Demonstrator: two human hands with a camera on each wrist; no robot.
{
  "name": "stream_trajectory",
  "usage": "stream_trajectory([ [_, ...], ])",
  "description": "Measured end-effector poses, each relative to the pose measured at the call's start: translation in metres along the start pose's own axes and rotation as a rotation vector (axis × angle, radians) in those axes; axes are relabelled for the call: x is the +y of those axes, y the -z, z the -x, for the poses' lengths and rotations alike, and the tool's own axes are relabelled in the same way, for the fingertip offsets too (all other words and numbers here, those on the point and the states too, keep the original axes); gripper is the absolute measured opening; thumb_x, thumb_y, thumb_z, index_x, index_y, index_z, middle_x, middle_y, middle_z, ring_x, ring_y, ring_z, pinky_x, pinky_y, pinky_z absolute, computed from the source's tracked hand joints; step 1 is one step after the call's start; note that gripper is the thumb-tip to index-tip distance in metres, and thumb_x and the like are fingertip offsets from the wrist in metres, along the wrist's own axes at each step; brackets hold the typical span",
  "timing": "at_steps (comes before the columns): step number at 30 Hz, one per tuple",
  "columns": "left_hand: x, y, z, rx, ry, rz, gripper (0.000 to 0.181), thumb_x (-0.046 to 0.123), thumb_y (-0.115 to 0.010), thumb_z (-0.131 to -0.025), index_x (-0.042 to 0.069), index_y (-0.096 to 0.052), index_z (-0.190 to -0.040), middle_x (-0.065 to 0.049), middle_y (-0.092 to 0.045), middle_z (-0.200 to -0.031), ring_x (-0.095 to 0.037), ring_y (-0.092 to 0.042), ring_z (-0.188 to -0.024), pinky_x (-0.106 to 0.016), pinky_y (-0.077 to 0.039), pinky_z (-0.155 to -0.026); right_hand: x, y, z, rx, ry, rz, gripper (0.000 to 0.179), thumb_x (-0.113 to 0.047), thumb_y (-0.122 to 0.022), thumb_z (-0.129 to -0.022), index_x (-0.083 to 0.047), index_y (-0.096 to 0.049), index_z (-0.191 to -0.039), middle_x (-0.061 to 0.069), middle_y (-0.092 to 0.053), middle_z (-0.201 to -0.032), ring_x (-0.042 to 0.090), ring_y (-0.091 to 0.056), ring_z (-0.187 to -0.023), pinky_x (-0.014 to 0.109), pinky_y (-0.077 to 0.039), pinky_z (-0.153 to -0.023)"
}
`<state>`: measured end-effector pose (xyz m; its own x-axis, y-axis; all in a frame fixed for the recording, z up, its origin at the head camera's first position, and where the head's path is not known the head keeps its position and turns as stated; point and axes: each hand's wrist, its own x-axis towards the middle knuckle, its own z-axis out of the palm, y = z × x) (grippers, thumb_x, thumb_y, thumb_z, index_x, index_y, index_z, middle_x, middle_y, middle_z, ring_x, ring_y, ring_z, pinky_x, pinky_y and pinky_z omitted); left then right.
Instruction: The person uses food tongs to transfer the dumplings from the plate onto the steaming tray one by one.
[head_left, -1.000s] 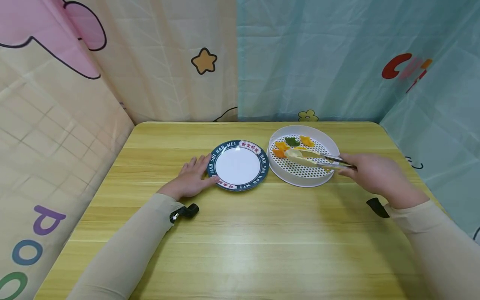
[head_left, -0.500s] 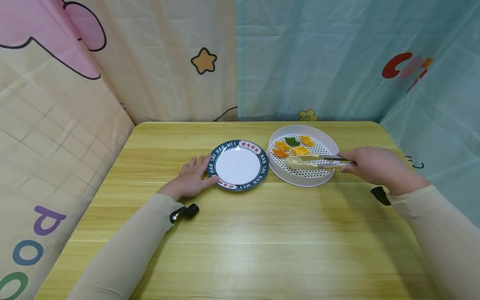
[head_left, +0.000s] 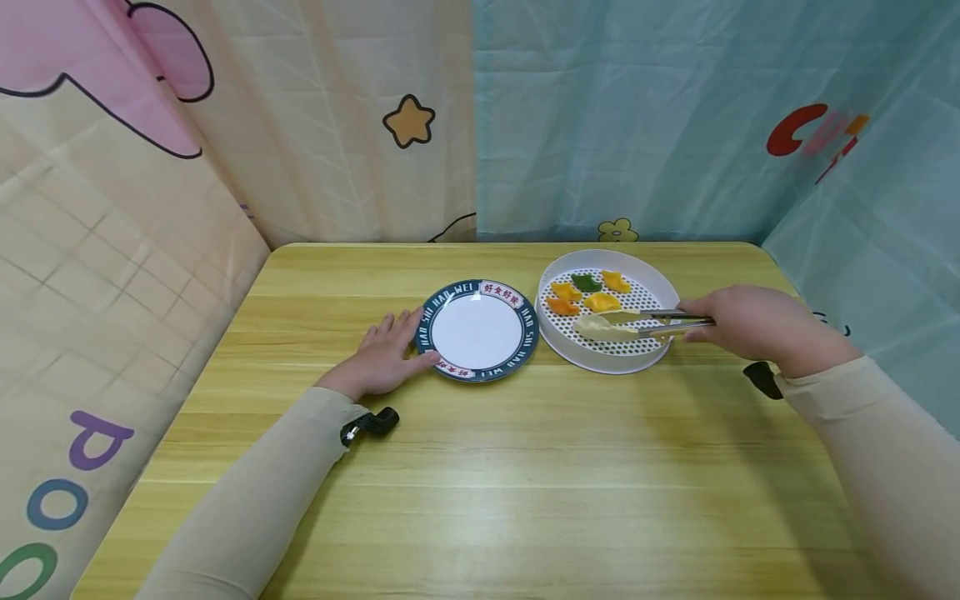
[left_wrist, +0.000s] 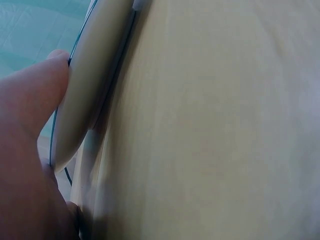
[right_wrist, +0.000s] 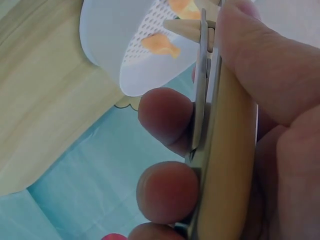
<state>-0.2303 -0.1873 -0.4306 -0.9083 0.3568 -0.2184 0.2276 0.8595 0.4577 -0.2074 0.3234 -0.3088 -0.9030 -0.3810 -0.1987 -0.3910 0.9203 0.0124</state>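
My left hand (head_left: 382, 354) lies at the left side of a white plate (head_left: 477, 332) with a dark blue patterned rim. Its fingers are stretched out and the thumb is on the rim; in the left wrist view the thumb (left_wrist: 42, 82) touches the plate's edge. The right hand (head_left: 765, 325) grips metal tongs (head_left: 667, 330) with cream tips, held low over a white perforated steamer basket (head_left: 611, 363). Inside lie a green dumpling-like piece (head_left: 586, 283), an orange one (head_left: 562, 307) and several yellow ones (head_left: 602, 302). The tong tips stand just in front of a yellow piece.
Plate and basket stand side by side towards the back of a wooden table (head_left: 465, 475). Patterned curtains (head_left: 637, 125) hang close behind it and along both sides. A black wrist strap end (head_left: 375, 422) hangs beside the left sleeve.
My right hand has moved slightly away from me, and the tong tips have shifted towards the basket's near side, uncovering a yellow piece. The left hand and plate have stayed put.
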Motion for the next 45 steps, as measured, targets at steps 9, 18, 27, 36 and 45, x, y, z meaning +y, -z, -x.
stream_trajectory([
  [9, 0.001, 0.000, 0.000, 0.002, 0.003, -0.002, 0.101, 0.075, -0.046, -0.100, 0.022, 0.002, -0.171, -0.016, -0.003, -0.179, -0.046, 0.006, -0.163, -0.066, 0.003, -0.131, 0.001, -0.002, -0.001, -0.006, -0.020, 0.018, 0.056, -0.034, -0.078, -0.096, -0.009, -0.066, -0.144, 0.019, -0.076, -0.118, 0.022, -0.068, -0.088, 0.043, -0.054, -0.070],
  [18, 0.001, 0.000, -0.001, 0.008, 0.001, 0.000, 0.101, 0.074, -0.047, -0.100, 0.021, 0.002, -0.171, -0.017, -0.003, -0.178, -0.047, 0.006, -0.163, -0.066, 0.003, -0.130, 0.002, -0.004, -0.001, -0.009, -0.029, 0.025, 0.059, -0.035, -0.080, -0.094, -0.007, -0.065, -0.144, 0.021, -0.075, -0.121, 0.024, -0.069, -0.090, 0.046, -0.057, -0.073],
  [27, 0.000, 0.000, -0.002, 0.006, 0.003, -0.002, 0.100, 0.073, -0.047, -0.101, 0.022, 0.002, -0.171, -0.016, -0.003, -0.178, -0.046, 0.007, -0.163, -0.065, 0.004, -0.131, 0.006, -0.002, 0.004, -0.006, -0.027, -0.003, 0.063, -0.037, -0.080, -0.093, -0.008, -0.063, -0.147, 0.020, -0.075, -0.123, 0.024, -0.069, -0.092, 0.043, -0.055, -0.073],
  [36, 0.001, 0.000, -0.001, 0.004, 0.004, 0.001, 0.101, 0.073, -0.047, -0.101, 0.021, 0.002, -0.171, -0.017, -0.003, -0.178, -0.046, 0.007, -0.163, -0.066, 0.004, -0.131, 0.009, 0.001, 0.010, 0.022, -0.013, -0.007, 0.060, -0.033, -0.081, -0.093, -0.006, -0.064, -0.144, 0.014, -0.077, -0.114, 0.024, -0.069, -0.089, 0.043, -0.054, -0.073],
  [45, -0.003, -0.002, -0.003, 0.015, -0.022, -0.010, 0.100, 0.072, -0.046, -0.101, 0.019, 0.002, -0.171, -0.021, -0.004, -0.177, -0.049, 0.005, -0.163, -0.068, 0.002, -0.130, 0.011, 0.001, 0.013, 0.026, -0.015, 0.014, 0.055, -0.031, -0.080, -0.094, -0.007, -0.067, -0.141, 0.014, -0.077, -0.114, 0.020, -0.069, -0.087, 0.040, -0.054, -0.069],
])
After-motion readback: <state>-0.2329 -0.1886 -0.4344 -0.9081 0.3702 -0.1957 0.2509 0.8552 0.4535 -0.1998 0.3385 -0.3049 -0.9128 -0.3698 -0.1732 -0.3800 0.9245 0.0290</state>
